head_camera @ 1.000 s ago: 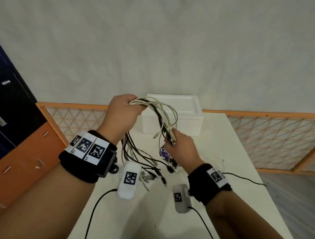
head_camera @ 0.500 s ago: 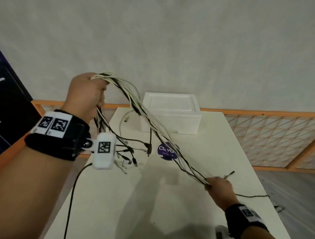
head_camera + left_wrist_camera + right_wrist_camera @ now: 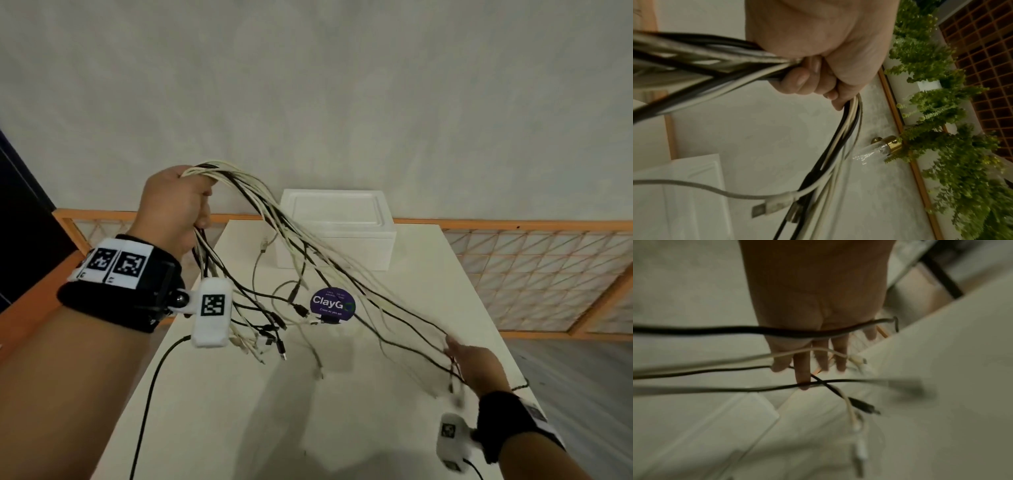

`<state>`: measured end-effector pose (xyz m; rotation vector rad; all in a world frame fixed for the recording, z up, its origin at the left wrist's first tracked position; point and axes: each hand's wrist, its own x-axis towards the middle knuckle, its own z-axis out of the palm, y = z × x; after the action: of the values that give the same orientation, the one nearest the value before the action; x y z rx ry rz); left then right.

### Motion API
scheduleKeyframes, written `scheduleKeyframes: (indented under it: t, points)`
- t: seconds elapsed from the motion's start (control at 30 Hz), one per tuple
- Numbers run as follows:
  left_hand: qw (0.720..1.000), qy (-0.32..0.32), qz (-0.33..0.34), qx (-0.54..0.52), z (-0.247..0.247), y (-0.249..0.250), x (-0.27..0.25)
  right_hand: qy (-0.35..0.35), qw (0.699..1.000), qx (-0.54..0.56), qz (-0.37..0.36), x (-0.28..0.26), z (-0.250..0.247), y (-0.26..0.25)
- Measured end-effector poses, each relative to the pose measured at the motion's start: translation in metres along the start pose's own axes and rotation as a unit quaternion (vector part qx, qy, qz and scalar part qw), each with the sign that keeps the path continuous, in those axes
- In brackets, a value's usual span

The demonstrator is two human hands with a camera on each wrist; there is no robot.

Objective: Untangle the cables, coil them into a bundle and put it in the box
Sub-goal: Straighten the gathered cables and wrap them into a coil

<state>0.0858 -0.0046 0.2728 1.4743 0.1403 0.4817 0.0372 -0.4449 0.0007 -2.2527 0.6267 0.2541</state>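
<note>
My left hand [image 3: 178,205] is raised at the left and grips the bend of a bundle of white and black cables [image 3: 308,260] in its fist [image 3: 809,76]. The strands fan down to the right, over the table, to my right hand [image 3: 462,356] near the table's right edge. There the fingers [image 3: 803,369] are straight and spread, and loose cable ends [image 3: 715,330] lie across them, blurred. Other plug ends [image 3: 274,339] dangle below my left wrist. The white foam box [image 3: 337,229] stands at the table's far end, behind the cables.
A round purple disc [image 3: 332,305] lies on the white table [image 3: 428,291] in front of the box. An orange lattice railing [image 3: 531,274] runs behind and to the right of the table. A dark cabinet [image 3: 20,222] stands at the left.
The hands started close together by the box. My left hand lifted the bundle up and left; my right slid down the strands to the lower right, and its fingers have now straightened.
</note>
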Motion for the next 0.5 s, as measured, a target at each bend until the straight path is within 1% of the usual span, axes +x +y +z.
scheduleKeyframes:
  t: [0.03,0.07,0.1,0.13,0.17,0.2,0.23,0.27,0.33,0.37,0.4,0.43,0.47,0.5]
  points:
    - [1.0,0.007,-0.002,-0.009,-0.003,0.001,0.001,0.002,0.995,-0.093,0.025,0.005,0.001,0.006]
    - [1.0,0.016,-0.007,-0.022,-0.007,0.003,0.003,-0.002,0.982,-0.183,0.049,0.008,0.002,0.014]
    - [0.999,0.024,-0.011,-0.034,-0.011,0.005,0.005,-0.015,0.968,-0.239,0.075,0.008,0.003,0.022]
    - [0.998,0.03,-0.015,-0.044,-0.015,0.007,0.007,-0.023,0.962,-0.254,0.102,0.005,0.005,0.026]
    - [0.998,0.032,-0.015,-0.05,-0.019,0.009,0.008,-0.023,0.96,-0.256,0.111,0.007,0.007,0.035]
    - [0.998,0.031,-0.014,-0.049,-0.021,0.011,0.009,-0.014,0.961,-0.257,0.103,0.003,0.006,0.035]
    - [0.999,0.029,-0.01,-0.042,-0.02,0.012,0.009,0.001,0.965,-0.252,0.077,0.002,0.004,0.031]
    - [0.999,0.025,-0.004,-0.028,-0.018,0.011,0.008,0.016,0.973,-0.23,0.027,0.004,0.002,0.022]
    - [1.0,0.016,0.01,0.01,-0.008,0.009,0.002,0.074,0.982,-0.138,-0.103,0.002,-0.006,-0.018]
    - [1.0,0.008,0.015,0.026,-0.002,0.006,-0.003,0.12,0.975,-0.078,-0.167,-0.003,-0.009,-0.046]
    - [0.999,-0.003,0.02,0.036,0.005,0.004,-0.009,0.159,0.96,-0.02,-0.228,-0.013,-0.013,-0.077]
    - [0.999,-0.018,0.025,0.04,0.013,0.002,-0.016,0.172,0.942,0.044,-0.285,-0.025,-0.017,-0.109]
    - [0.998,-0.038,0.028,0.04,0.02,0.0,-0.022,0.152,0.922,0.101,-0.342,-0.04,-0.02,-0.14]
    - [0.997,-0.063,0.03,0.036,0.026,-0.001,-0.028,0.095,0.906,0.134,-0.391,-0.056,-0.02,-0.165]
